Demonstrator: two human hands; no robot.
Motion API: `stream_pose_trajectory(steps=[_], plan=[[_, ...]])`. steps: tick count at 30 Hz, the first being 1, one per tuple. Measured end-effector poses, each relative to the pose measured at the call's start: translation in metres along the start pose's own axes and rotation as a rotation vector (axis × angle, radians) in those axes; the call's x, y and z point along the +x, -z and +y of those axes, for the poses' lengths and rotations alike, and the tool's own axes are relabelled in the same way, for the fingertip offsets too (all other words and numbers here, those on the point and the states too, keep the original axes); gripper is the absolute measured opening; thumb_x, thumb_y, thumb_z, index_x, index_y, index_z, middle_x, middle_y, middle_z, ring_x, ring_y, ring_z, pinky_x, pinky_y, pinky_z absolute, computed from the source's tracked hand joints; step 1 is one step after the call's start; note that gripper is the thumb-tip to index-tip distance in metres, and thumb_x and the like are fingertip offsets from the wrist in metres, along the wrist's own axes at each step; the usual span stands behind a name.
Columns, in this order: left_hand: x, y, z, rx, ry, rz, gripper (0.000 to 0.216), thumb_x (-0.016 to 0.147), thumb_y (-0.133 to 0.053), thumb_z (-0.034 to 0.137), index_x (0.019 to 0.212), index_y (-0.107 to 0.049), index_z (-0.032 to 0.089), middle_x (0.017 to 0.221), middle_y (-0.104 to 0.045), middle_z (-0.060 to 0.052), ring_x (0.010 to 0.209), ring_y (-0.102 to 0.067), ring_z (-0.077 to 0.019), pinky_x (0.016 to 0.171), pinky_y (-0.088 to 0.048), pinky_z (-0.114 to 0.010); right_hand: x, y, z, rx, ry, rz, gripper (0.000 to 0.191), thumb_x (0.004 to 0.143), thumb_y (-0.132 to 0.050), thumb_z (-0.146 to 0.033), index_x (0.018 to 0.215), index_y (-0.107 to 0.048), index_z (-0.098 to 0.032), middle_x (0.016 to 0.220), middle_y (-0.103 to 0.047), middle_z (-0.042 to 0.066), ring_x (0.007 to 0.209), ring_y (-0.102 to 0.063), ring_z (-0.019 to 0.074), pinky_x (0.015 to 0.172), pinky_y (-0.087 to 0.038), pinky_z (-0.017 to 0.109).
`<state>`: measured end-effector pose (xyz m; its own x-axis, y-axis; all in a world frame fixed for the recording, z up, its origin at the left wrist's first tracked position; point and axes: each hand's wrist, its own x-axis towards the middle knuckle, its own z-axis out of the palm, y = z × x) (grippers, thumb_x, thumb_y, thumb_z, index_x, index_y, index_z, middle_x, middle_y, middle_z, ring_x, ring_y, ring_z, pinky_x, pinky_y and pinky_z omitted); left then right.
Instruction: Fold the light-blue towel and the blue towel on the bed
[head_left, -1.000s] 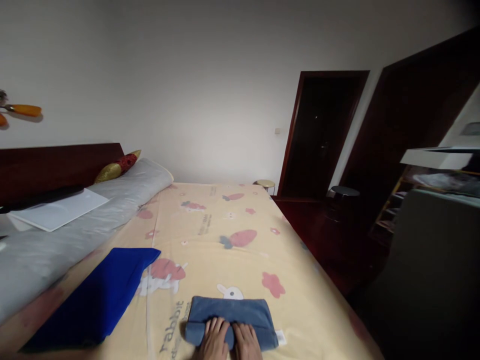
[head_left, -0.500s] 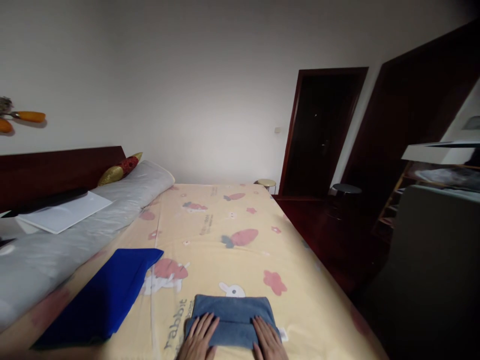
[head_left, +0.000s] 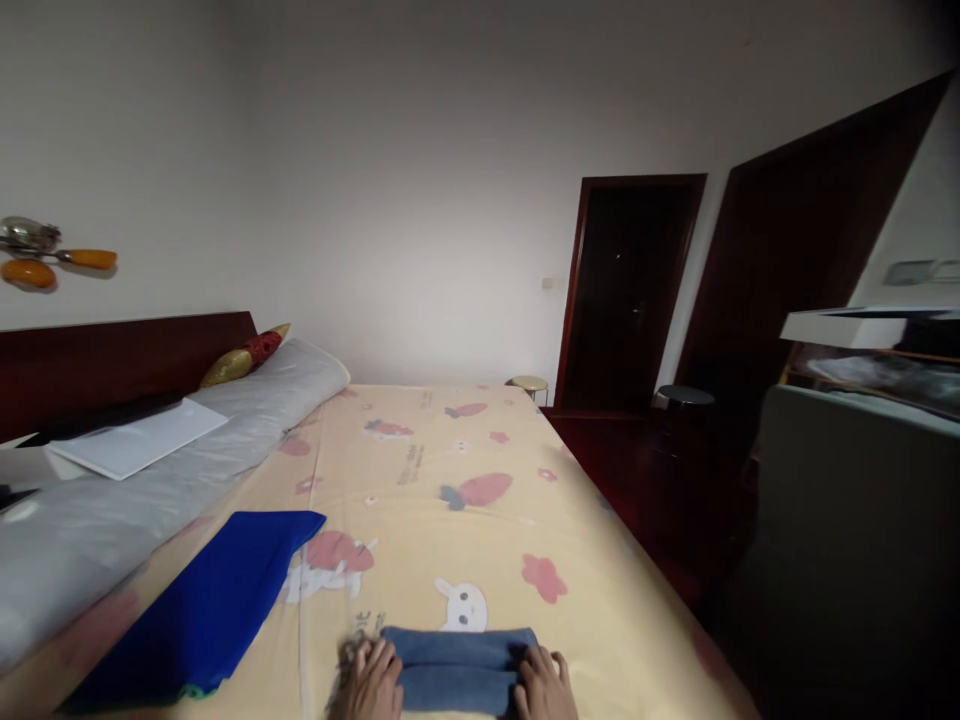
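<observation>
A folded grey-blue towel (head_left: 457, 668) lies on the yellow cartoon-print bedsheet (head_left: 450, 500) at the bottom middle of the head view. My left hand (head_left: 371, 680) grips the towel's left end, fingers curled over its edge. My right hand (head_left: 544, 682) holds the right end the same way. Both hands are cut off by the bottom edge of the frame. A bright blue cloth (head_left: 206, 610) lies flat on the sheet to the left of my left hand, apart from the towel.
A long grey bolster (head_left: 150, 480) with a white paper sheet (head_left: 139, 448) on it runs along the dark headboard (head_left: 112, 355) at left. A dark doorway (head_left: 626, 290), two small stools (head_left: 529, 384) and a grey piece of furniture (head_left: 847, 520) stand right of the bed.
My hands slid apart from the towel's middle to its two ends and now curl over them. The view tilted up slightly, so the towel sits lower in the frame.
</observation>
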<state>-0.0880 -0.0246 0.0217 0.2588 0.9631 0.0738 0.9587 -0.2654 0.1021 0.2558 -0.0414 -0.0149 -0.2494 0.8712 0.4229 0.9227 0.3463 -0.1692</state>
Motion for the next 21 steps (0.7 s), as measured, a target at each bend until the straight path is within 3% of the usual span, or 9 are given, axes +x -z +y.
stream_pose_trajectory(steps=[3, 8, 11, 14, 17, 21], plan=[[0.005, 0.011, 0.012, 0.001, 0.12, -0.009, 0.039, 0.085, -0.04, 0.019, 0.112, -0.066, 0.026, 0.129, -0.065, -0.005, 0.129, -0.05, -0.0236, 0.113, -0.026, -0.049, 0.013, 0.0, -0.004, -0.023, -0.119, 0.005, 0.019, 0.078, -0.051, -0.031, 0.084, -0.068, -0.028, 0.099, -0.071, 0.006, 0.099, -0.061, 0.0283, 0.095, -0.038, 0.05], [0.021, 0.034, 0.045, -0.017, 0.139, 0.112, 0.047, 0.082, -0.034, 0.009, 0.115, -0.063, 0.025, 0.12, -0.067, -0.007, 0.121, -0.054, -0.0237, 0.107, -0.031, -0.047, 0.023, -0.01, -0.035, -0.006, -0.137, 0.133, 0.041, 0.073, -0.054, -0.025, 0.113, -0.062, -0.029, 0.111, -0.069, 0.007, 0.103, -0.059, 0.0301, 0.095, -0.036, 0.046], [0.025, 0.03, 0.072, -0.113, 0.062, 0.116, 0.05, 0.082, -0.032, 0.006, 0.118, -0.06, 0.026, 0.123, -0.064, -0.004, 0.12, -0.053, -0.02, 0.107, -0.033, -0.042, 0.024, -0.007, -0.066, 0.094, -0.066, 0.105, 0.045, 0.073, -0.055, -0.024, 0.118, -0.058, -0.029, 0.113, -0.068, 0.004, 0.104, -0.059, 0.0267, 0.099, -0.035, 0.041], [0.024, 0.013, 0.091, -0.156, 0.011, 0.107, 0.051, 0.083, -0.032, 0.005, 0.12, -0.059, 0.028, 0.128, -0.062, -0.002, 0.124, -0.051, -0.0187, 0.107, -0.034, -0.042, 0.026, -0.001, -0.09, 0.191, -0.041, 0.049, 0.042, 0.074, -0.052, -0.017, 0.114, -0.058, -0.03, 0.111, -0.069, 0.001, 0.103, -0.06, 0.0217, 0.1, -0.034, 0.036], [0.021, 0.001, 0.093, -0.109, -0.028, 0.173, 0.046, 0.086, -0.032, 0.006, 0.116, -0.061, 0.026, 0.122, -0.066, -0.002, 0.119, -0.054, -0.0188, 0.106, -0.037, -0.042, 0.03, 0.006, -0.097, 0.196, -0.087, 0.057, 0.037, 0.075, -0.05, -0.011, 0.106, -0.06, -0.028, 0.103, -0.069, 0.0, 0.098, -0.06, 0.0202, 0.097, -0.034, 0.035], [0.026, 0.007, 0.073, -0.072, -0.037, 0.227, 0.036, 0.092, -0.033, 0.015, 0.109, -0.063, 0.027, 0.11, -0.068, -0.002, 0.107, -0.059, -0.0185, 0.099, -0.04, -0.039, 0.038, 0.021, -0.087, 0.149, -0.115, 0.034, 0.019, 0.085, -0.046, -0.016, 0.093, -0.061, -0.026, 0.095, -0.066, 0.001, 0.092, -0.057, 0.0205, 0.094, -0.034, 0.038]])
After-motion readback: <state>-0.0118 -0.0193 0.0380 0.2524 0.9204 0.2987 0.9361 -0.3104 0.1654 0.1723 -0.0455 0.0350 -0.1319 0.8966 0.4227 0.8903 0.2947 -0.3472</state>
